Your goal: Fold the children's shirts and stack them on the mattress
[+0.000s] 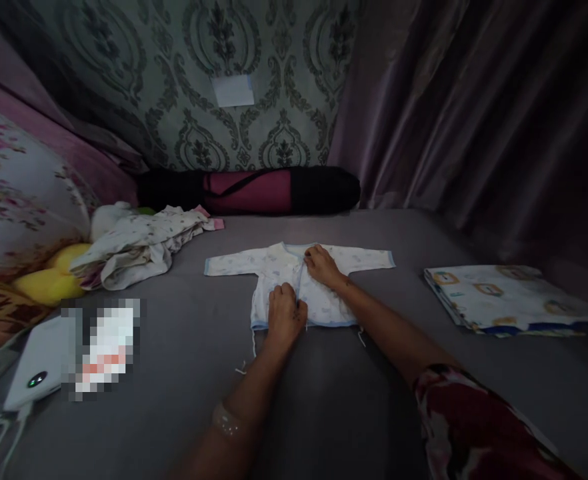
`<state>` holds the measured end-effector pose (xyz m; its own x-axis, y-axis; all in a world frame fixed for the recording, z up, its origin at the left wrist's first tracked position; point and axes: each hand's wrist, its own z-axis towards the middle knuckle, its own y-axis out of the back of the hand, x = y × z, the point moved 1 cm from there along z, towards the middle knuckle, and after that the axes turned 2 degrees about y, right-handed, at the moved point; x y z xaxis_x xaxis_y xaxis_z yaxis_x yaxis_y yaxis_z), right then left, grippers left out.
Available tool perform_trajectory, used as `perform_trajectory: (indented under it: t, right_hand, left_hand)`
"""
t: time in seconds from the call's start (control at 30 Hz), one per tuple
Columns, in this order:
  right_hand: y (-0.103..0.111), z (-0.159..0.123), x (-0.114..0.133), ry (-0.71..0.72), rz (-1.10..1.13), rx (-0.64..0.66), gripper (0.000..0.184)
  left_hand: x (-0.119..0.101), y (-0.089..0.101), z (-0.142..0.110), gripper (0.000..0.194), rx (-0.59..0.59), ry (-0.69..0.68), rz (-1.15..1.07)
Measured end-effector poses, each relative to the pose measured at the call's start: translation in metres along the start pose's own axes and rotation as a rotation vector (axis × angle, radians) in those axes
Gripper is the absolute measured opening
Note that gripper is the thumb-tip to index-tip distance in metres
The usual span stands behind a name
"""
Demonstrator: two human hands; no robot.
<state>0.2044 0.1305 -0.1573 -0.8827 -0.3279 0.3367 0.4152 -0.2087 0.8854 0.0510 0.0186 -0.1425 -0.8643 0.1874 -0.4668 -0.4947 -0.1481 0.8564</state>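
A small white baby shirt (269, 280) with pale blue trim lies spread out on the grey bed sheet (184, 373), its two sleeves stretched to the sides. Thin white ties hang off its lower edge. My left hand (287, 313) is on the lower middle of the shirt, its fingers curled onto the front edge. Higher up, near the neckline, my right hand (323, 267) pinches the front edge of the shirt. Both hands partly cover the cloth beneath them.
Folded patterned cloth (504, 300) lies at the right. To the left are a crumpled garment (144, 243), a yellow plush toy (59, 273), a white power bank (44, 363) with cables and a blurred-out item (108, 350). A black and pink long bag (249, 191) rests against the wall.
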Motion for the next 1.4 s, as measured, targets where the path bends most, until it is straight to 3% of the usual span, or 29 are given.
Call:
perform_trajectory:
  t: [0.13,0.3,0.5,0.8,0.9,1.03,1.13,1.23,1.4]
  right_hand:
    - [0.013,-0.015,-0.009,0.101,0.092,0.037,0.038]
    - [0.016,-0.040,-0.005,-0.030,-0.100,0.172,0.052]
    - [0.010,-0.022,-0.001,-0.092,-0.179,0.314,0.064]
    - [-0.004,0.010,-0.014,-0.121,-0.197,0.244,0.062]
    - [0.002,0.014,-0.014,-0.142,-0.174,0.288,0.062]
    - [0.020,0.019,0.009,-0.150,-0.105,0.320,0.058]
    - [0.024,0.018,0.045,0.046,0.002,0.355,0.057]
    - [0.010,0.016,0.076,0.191,0.102,0.514,0.062]
    - [-0.021,0.030,0.086,0.126,0.022,0.549,0.068]
  left_hand:
    - [-0.006,0.006,-0.004,0.030,-0.018,-0.113,-0.010]
    - [-0.011,-0.002,-0.010,0.040,0.061,-0.326,0.086]
    - [-0.009,-0.013,-0.015,0.061,0.240,-0.222,0.208]
    - [-0.010,-0.011,-0.014,0.066,0.311,-0.205,0.220]
    - [-0.011,-0.005,-0.012,0.065,0.311,-0.199,0.176]
    - [-0.011,0.002,-0.009,0.057,0.177,-0.181,0.127]
    - [-0.007,0.000,-0.010,0.059,0.098,-0.143,0.165]
    - [-0.004,-0.004,-0.013,0.065,0.175,-0.083,0.191]
    - [-0.006,-0.005,-0.015,0.064,0.237,-0.047,0.219]
